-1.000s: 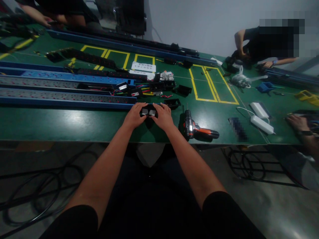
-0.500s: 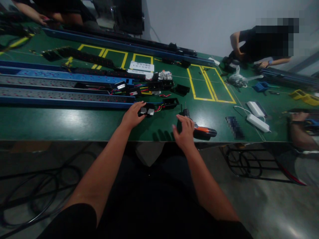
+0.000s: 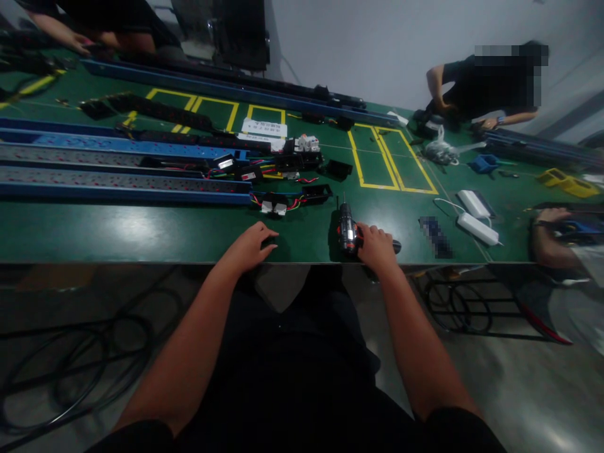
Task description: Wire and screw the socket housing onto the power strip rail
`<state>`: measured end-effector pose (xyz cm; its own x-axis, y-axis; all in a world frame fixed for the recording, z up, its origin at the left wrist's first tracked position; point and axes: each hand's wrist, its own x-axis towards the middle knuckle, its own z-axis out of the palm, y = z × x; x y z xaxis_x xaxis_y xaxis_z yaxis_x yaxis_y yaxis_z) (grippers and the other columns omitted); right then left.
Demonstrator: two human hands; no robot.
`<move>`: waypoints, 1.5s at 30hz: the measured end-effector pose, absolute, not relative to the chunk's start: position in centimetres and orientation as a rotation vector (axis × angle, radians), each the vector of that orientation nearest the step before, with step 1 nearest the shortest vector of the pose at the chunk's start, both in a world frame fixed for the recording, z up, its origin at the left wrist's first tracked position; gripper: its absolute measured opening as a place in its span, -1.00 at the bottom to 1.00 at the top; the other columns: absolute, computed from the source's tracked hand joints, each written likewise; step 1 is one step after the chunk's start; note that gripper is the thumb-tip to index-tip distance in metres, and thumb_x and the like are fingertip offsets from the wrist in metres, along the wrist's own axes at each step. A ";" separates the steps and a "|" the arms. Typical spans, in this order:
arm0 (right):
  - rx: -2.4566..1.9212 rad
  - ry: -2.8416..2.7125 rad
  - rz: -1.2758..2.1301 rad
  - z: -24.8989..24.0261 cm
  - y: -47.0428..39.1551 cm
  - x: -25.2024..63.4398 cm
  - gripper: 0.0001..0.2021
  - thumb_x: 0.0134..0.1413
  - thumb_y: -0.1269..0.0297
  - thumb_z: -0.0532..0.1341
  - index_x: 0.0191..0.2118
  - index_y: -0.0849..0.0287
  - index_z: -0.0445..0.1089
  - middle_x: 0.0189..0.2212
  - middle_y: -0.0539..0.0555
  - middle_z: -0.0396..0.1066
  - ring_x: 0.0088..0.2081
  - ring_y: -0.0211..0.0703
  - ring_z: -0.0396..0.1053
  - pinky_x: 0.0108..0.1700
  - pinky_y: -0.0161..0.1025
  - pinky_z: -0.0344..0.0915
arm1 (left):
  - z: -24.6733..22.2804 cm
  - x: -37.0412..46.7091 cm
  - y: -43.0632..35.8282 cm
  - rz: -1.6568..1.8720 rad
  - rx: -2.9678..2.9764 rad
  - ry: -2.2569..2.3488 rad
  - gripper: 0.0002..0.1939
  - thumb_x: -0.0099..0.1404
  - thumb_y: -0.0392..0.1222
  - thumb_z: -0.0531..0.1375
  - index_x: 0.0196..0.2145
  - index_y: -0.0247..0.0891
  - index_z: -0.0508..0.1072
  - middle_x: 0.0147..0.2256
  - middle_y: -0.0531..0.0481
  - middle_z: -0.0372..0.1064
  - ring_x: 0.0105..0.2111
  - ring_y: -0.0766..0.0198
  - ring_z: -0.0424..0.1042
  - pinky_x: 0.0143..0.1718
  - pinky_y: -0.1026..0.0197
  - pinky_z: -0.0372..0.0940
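A black and orange cordless drill (image 3: 348, 229) lies on the green table, its bit pointing to the far side. My right hand (image 3: 376, 245) is closed around the drill's handle, and the butt of the handle shows past my fingers. Near the front edge, my left hand (image 3: 255, 246) hovers with thumb and forefinger apart; a dark patch between them is too small to make out. Beyond it sits a black connector block (image 3: 274, 206) with pale labels. Coloured wires join it to a black plastic housing (image 3: 317, 194) on its right.
Long blue metal rails (image 3: 189, 194) lie at left, with black wired modules at their ends. A phone (image 3: 435, 237) and white power adapters (image 3: 477, 228) lie at right. Yellow tape (image 3: 394, 187) marks the tabletop (image 3: 117, 233). Co-workers are across the table and at far right.
My left hand has drawn back from the connector block toward the table's front edge. My right hand has moved right and closed on the drill's handle.
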<state>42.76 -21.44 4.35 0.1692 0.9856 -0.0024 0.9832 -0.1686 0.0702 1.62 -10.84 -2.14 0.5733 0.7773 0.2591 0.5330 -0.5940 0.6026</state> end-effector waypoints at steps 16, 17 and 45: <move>3.276 2.341 -0.570 2.3 -30.1 40.5 -0.56 0.29 -0.11 0.45 0.07 0.11 0.64 -0.14 0.17 0.69 -0.18 0.10 0.61 -0.07 -0.02 0.51 | -2.6 2.2 -10.8 0.912 1.921 1.256 -0.87 0.50 -0.04 0.32 -0.13 -0.11 0.54 -0.16 -0.12 0.69 -0.18 0.04 0.65 -0.08 0.01 0.52; 3.291 2.310 -0.804 2.3 -30.7 40.0 -0.54 0.26 -0.23 0.46 -0.05 0.10 0.64 -0.24 0.14 0.66 -0.25 0.07 0.58 -0.13 -0.02 0.53 | -2.5 2.2 -10.9 0.937 1.790 1.244 -0.81 0.49 0.02 0.35 -0.12 -0.12 0.53 -0.18 -0.11 0.71 -0.20 0.04 0.67 -0.13 0.03 0.53; 2.812 1.833 -2.108 1.3 -33.9 35.4 -0.50 0.01 -0.27 0.59 -0.28 0.09 0.61 -0.43 0.09 0.57 -0.36 -0.08 0.53 -0.26 -0.14 0.48 | -1.8 4.2 -15.0 0.925 1.214 0.855 -0.48 0.31 0.29 0.59 -0.14 -0.23 0.70 -0.09 -0.19 0.77 -0.12 0.07 0.74 -0.01 -0.02 0.68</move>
<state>35.44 -33.92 1.34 0.1653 0.9409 -0.2955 0.1619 -0.3214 -0.9330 4.23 -14.97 -1.79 0.3895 0.9197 -0.0492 -0.1209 0.1040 0.9872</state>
